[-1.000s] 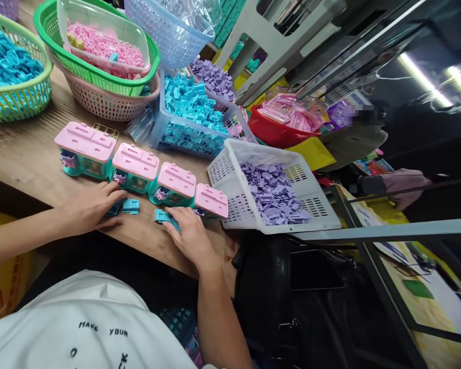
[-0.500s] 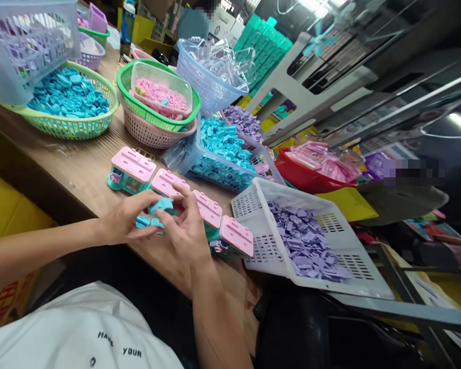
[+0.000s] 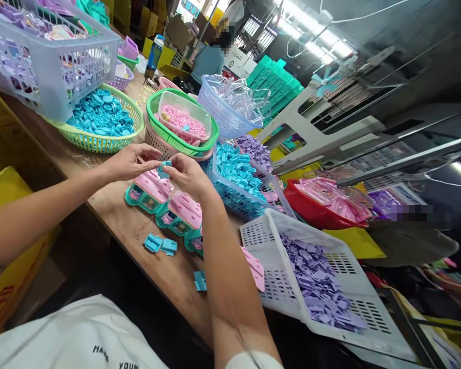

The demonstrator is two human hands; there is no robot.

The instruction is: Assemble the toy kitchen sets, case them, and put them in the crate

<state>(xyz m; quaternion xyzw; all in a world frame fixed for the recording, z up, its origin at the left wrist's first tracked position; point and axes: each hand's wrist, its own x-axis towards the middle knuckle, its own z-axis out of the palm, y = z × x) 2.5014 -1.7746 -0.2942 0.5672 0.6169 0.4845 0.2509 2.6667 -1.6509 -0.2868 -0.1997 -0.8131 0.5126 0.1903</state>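
Above the row of toys, a small blue plastic piece (image 3: 164, 168) is held between the fingertips of my two hands. My left hand (image 3: 136, 160) grips its left edge, fingers fairly straight. From the other side, my right hand (image 3: 187, 175) pinches it, fingers bent. Directly below stands a teal toy vehicle with a pink roof (image 3: 148, 190). A similar pink-roofed toy (image 3: 179, 212) follows it in the row, and others are partly hidden by my right forearm. Two blue pieces (image 3: 160, 244) lie in front of the row, with another blue piece (image 3: 200, 281) beside my forearm.
A crate of blue pieces (image 3: 236, 177) and a white crate of purple pieces (image 3: 269, 246) stand to the right. Behind are a green basket (image 3: 151, 113) with pink parts and a yellow-green basket (image 3: 140, 120) of blue parts. A person (image 3: 209, 61) is in the background.
My hands have moved up and away from me, over the far-left toy. Blue pieces now show on the table in front of the row. The camera view has shifted.
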